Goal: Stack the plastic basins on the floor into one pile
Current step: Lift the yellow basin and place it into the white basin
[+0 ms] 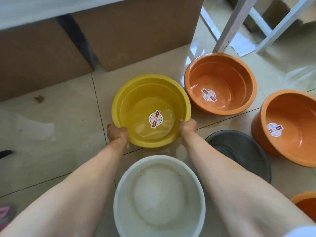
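Observation:
A yellow basin (136,93) with a round sticker inside sits in the middle of the tiled floor. My left hand (117,133) grips its near-left rim and my right hand (187,128) grips its near-right rim. A white basin (159,194) lies between my forearms, closest to me. Two orange basins stand to the right, one at the back (220,72) and one at the frame's right edge (290,113). A grey basin (244,151) lies partly behind my right forearm. Another orange basin's rim (306,200) peeks in at the lower right.
Brown cardboard boxes (130,31) stand against the back under a pale ledge. White metal frame legs (232,23) rise at the upper right. A pink item (6,212) and a dark object (5,153) lie at the left edge.

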Tool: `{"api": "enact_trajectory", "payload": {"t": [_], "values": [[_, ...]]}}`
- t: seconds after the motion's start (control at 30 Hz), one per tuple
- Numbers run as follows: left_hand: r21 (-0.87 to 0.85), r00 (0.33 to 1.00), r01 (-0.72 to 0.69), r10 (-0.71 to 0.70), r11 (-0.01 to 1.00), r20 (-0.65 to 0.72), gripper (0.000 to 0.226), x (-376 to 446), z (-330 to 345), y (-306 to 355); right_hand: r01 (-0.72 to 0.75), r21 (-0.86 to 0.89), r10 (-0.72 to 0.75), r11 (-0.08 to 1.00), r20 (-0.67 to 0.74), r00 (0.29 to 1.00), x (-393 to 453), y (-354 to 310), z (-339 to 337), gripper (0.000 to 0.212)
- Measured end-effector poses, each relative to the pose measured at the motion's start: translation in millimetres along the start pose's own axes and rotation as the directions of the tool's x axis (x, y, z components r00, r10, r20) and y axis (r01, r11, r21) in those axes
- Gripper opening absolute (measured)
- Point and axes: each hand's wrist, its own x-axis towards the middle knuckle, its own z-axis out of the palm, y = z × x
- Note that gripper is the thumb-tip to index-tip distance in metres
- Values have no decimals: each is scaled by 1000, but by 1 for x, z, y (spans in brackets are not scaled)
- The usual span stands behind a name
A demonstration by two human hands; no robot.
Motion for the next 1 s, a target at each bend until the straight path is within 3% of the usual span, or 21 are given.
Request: {"api": "enact_trajectory", "payload": {"t": [0.23, 0.43, 0.57, 0.73, 1.0], "values": [[-83, 997, -81, 79, 993, -27, 34, -67, -41, 32, 43, 103, -43, 994, 4, 999, -59, -28, -45, 30], [-53, 997, -71, 71, 996, -11, 35, -147, -91, 37, 101, 9, -102, 995, 8, 995, -135, -37, -98, 36], [-79, 993, -21, 30, 997, 114, 57, -179, -122, 4, 156, -70, -153, 985, 50, 987, -174, -14, -132, 44], [-204, 958, 165, -108, 965, 266, 32, -207, -145, -56, 135, -157, -119, 978, 105, 987, -203, 42, -157, 39], [-228, 934, 280, -210, 932, 288, 32, -228, -156, -129, 42, -224, -19, 974, 102, 995, -215, 126, -161, 25]]}}
